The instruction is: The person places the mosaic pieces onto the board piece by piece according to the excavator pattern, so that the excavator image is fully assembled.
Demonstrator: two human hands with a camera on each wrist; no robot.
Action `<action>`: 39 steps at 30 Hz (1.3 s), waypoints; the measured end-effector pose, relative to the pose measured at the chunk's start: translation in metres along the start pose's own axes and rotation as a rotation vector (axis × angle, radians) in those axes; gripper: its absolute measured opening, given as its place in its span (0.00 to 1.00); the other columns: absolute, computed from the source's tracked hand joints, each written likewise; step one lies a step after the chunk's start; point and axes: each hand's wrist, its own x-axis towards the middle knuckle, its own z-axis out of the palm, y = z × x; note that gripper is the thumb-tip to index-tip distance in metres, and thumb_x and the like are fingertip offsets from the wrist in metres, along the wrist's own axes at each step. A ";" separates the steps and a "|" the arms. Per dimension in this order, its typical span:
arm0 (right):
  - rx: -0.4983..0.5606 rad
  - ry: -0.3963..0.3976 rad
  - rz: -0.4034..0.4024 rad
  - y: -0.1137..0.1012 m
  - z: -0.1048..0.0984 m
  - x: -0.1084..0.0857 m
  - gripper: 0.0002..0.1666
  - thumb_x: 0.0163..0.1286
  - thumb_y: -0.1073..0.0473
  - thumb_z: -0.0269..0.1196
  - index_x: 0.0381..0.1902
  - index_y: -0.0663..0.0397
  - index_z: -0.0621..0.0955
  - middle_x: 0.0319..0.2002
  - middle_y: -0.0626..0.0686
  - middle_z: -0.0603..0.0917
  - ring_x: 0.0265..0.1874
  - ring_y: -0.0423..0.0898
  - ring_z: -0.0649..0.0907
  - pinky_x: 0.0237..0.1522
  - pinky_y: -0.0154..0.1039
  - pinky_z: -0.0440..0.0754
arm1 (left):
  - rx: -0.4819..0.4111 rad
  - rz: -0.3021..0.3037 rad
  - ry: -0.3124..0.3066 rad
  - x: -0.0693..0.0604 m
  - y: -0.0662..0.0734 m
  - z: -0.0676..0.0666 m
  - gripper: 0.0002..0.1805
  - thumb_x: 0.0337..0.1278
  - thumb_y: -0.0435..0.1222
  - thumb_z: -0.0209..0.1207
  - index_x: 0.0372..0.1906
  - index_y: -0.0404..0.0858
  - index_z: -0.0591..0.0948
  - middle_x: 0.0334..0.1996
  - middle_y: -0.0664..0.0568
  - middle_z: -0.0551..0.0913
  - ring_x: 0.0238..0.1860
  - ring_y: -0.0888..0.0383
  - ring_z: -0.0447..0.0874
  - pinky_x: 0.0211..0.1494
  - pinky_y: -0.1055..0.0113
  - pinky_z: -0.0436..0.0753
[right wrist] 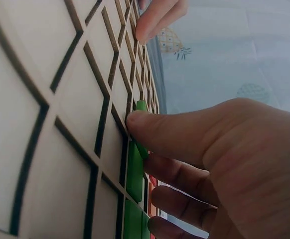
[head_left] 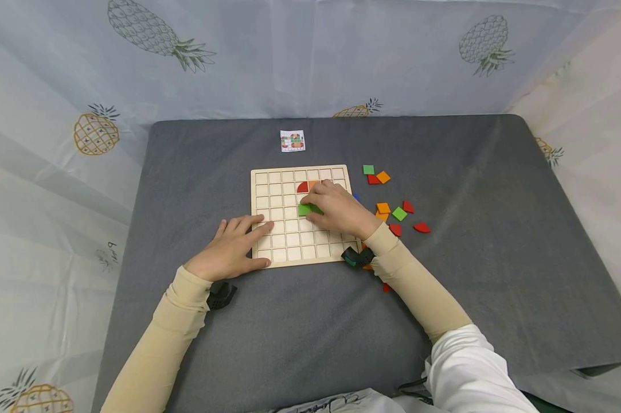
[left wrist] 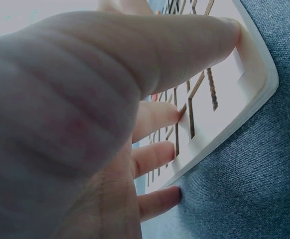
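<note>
A wooden grid board (head_left: 279,241) lies on the grey table. My left hand (head_left: 225,250) rests with spread fingers on the board's left edge; the left wrist view shows the thumb (left wrist: 195,42) on the rim. My right hand (head_left: 338,206) is over the upper right of the grid, its thumb and forefinger pinching a tilted green square tile (right wrist: 141,106). Other green tiles (right wrist: 134,172) sit in cells beside it. Above them in the grid are a red quarter-round tile (head_left: 302,187) and an orange tile (head_left: 313,184), partly hidden by the right hand.
A small pattern card (head_left: 292,141) lies behind the board. Loose tiles are scattered to the right, among them a green square (head_left: 368,170), an orange square (head_left: 383,177) and a red quarter-round (head_left: 422,228). Some lie partly under the right forearm. A pineapple-print curtain (head_left: 300,57) hangs behind the table.
</note>
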 end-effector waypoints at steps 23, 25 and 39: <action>0.219 -0.057 0.182 0.018 -0.035 -0.013 0.23 0.75 0.51 0.61 0.64 0.53 0.79 0.56 0.53 0.83 0.47 0.49 0.81 0.51 0.46 0.80 | -0.002 0.016 0.015 0.000 -0.001 0.001 0.42 0.64 0.47 0.66 0.79 0.44 0.62 0.77 0.41 0.59 0.76 0.35 0.54 0.74 0.25 0.47; 0.277 -0.065 0.233 0.027 -0.045 -0.019 0.24 0.77 0.51 0.58 0.65 0.54 0.78 0.54 0.54 0.83 0.44 0.49 0.82 0.46 0.46 0.82 | -0.005 0.013 0.012 0.000 0.000 0.001 0.42 0.64 0.47 0.66 0.79 0.44 0.62 0.78 0.42 0.59 0.76 0.35 0.54 0.75 0.25 0.47; 0.371 -0.336 0.571 0.079 -0.083 -0.066 0.27 0.78 0.40 0.53 0.57 0.55 0.76 0.38 0.58 0.80 0.33 0.53 0.77 0.34 0.44 0.76 | -0.014 0.015 0.000 0.000 -0.001 0.002 0.41 0.65 0.47 0.64 0.79 0.44 0.62 0.78 0.41 0.59 0.76 0.34 0.53 0.74 0.25 0.46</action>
